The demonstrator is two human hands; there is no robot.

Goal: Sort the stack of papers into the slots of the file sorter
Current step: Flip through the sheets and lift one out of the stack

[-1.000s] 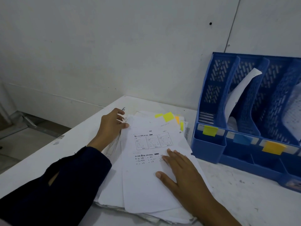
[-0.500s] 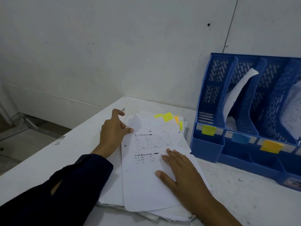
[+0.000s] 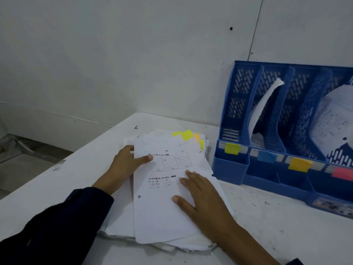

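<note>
Gripping the top sheet (image 3: 168, 188) at its left edge now: left hand (image 3: 126, 165) has moved in from the stack's side, thumb laid over the printed face, fingers tucked under the edge, so it's pinching that sheet rather than just steadying the pile as it did a second ago. Stack (image 3: 122, 217) sits mid-table (image 3: 277, 226), colour tabs (image 3: 187, 135) poking out at the far end, mostly yellow and orange. Right hand (image 3: 202, 199) stays flat on the sheet, fingers spread, pressing, holding nothing. Read: the sheet is being separated for pickup; the right palm probably has to lift before it can come free. Can't tell this sheet's tab colour, so target slot unknown. Sorter (image 3: 231, 169) stands just right of the stack, against the wall, slots tagged yellow, blue, orange, pink. First slot looks empty, second holds a curled sheet, third a thicker bundle. Most of the pile is still unsorted, so early in the task.
</note>
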